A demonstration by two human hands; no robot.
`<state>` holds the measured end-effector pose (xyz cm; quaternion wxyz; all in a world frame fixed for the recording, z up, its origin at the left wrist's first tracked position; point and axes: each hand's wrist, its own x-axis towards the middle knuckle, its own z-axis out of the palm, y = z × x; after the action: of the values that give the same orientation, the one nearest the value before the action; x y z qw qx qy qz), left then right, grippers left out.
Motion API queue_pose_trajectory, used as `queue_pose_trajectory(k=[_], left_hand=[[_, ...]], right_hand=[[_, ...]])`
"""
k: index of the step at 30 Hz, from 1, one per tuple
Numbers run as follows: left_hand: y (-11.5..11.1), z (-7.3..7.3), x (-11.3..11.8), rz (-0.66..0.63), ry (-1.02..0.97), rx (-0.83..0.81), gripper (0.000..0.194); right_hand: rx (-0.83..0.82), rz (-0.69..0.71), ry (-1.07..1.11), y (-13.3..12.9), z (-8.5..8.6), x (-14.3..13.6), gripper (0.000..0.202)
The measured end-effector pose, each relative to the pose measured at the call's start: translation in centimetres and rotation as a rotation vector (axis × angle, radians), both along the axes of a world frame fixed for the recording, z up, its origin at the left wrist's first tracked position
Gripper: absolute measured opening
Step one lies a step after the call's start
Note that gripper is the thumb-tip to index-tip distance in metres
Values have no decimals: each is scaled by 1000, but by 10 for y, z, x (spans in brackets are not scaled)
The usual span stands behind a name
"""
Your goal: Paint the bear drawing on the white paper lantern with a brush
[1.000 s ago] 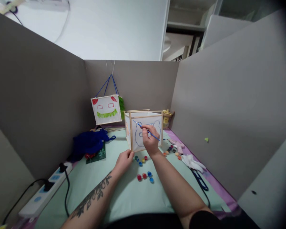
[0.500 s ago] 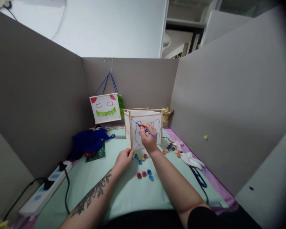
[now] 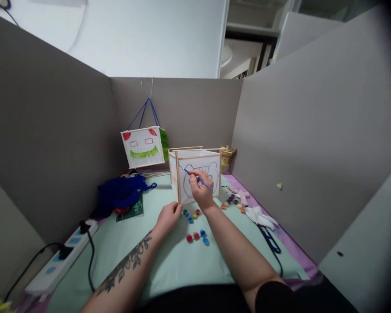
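Observation:
A box-shaped paper lantern [image 3: 195, 193] with a thin wooden frame stands on the table, a blue bear outline drawn on its front panel. My right hand [image 3: 202, 187] is closed around a slim blue paintbrush [image 3: 204, 182] in front of that panel. The brush tip touches or nearly touches the paper at the panel's upper left. My left hand [image 3: 170, 215] pinches the lantern's lower left front corner. Part of the drawing is hidden behind my right hand. Small paint pots [image 3: 189, 238] in red and blue lie below the lantern, with several more close to its base.
A painted lantern [image 3: 140, 157] hangs by blue cords at the back left. Blue fabric [image 3: 119, 192] lies at left, above a white power strip [image 3: 61, 256] with black cables. White gloves [image 3: 260, 217] and more paint pots are on the right. Grey partitions enclose the table.
The brush tip has moved slightly down and left relative to the panel, with my right hand following. My left hand keeps its hold on the corner. The whole view has shifted slightly.

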<state>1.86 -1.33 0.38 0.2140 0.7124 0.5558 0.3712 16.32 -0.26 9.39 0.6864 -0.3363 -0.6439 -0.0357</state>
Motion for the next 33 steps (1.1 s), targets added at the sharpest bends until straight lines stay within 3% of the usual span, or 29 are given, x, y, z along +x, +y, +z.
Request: queue_pose_trajectory(k=[17, 25, 33], left_hand=[[1, -2, 1, 13, -9, 9, 31], [2, -6, 0, 5, 36, 23, 31], [1, -5, 0, 6, 43, 21, 31]], right_hand=[[-39, 14, 9, -7, -11, 6, 16], [-93, 113, 142, 2, 3, 6, 17], [-118, 126, 174, 7, 7, 4, 17]])
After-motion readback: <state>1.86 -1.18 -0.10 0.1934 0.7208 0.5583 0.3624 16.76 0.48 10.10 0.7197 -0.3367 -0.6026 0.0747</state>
